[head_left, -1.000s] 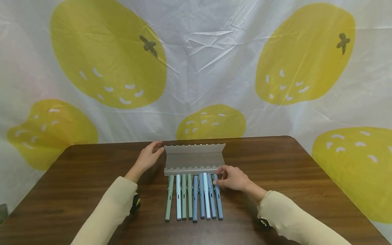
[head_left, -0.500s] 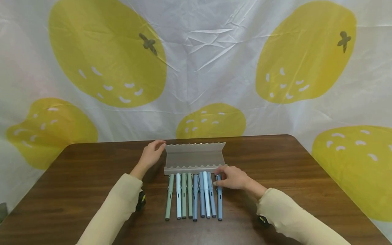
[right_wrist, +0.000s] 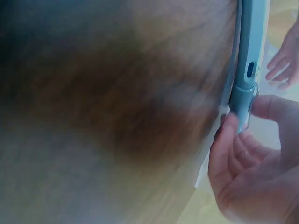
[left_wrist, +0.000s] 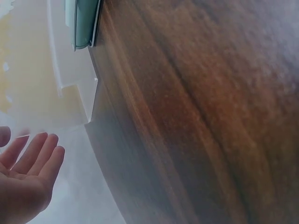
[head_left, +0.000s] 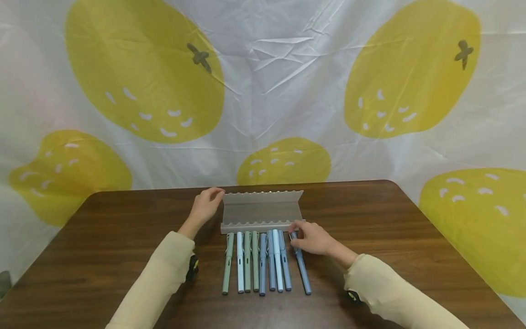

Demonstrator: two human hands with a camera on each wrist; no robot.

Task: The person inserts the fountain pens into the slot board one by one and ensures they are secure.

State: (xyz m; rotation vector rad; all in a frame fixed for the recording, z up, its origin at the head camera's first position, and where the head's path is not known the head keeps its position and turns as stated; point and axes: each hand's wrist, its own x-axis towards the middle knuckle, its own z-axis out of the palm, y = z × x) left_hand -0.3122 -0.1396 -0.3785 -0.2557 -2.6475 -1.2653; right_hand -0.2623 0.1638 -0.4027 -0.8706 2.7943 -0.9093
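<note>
Several green, pale blue and darker blue pens (head_left: pixel 262 265) lie side by side in front of a translucent holder (head_left: pixel 262 212) with scalloped edges. My right hand (head_left: pixel 314 238) pinches the capped end of the rightmost blue pen (head_left: pixel 303 270), which slants apart from the row; the right wrist view shows thumb and fingers around that pen (right_wrist: pixel 247 70). My left hand (head_left: pixel 204 205) is at the holder's back left corner, fingers extended; whether it touches the holder cannot be told. In the left wrist view the left hand (left_wrist: pixel 30 179) has nothing visible between its fingers.
The brown wooden table (head_left: pixel 135 228) reaches back to a white cloth (head_left: pixel 283 91) printed with yellow fruit. Its rounded back corners lie to either side of the holder. A dark band (head_left: pixel 192 267) shows at the left sleeve, another (head_left: pixel 353 296) at the right.
The rightmost pen's near end has swung right, widening the space between it and the row. My left hand has moved slightly right, closer to the holder's back left corner.
</note>
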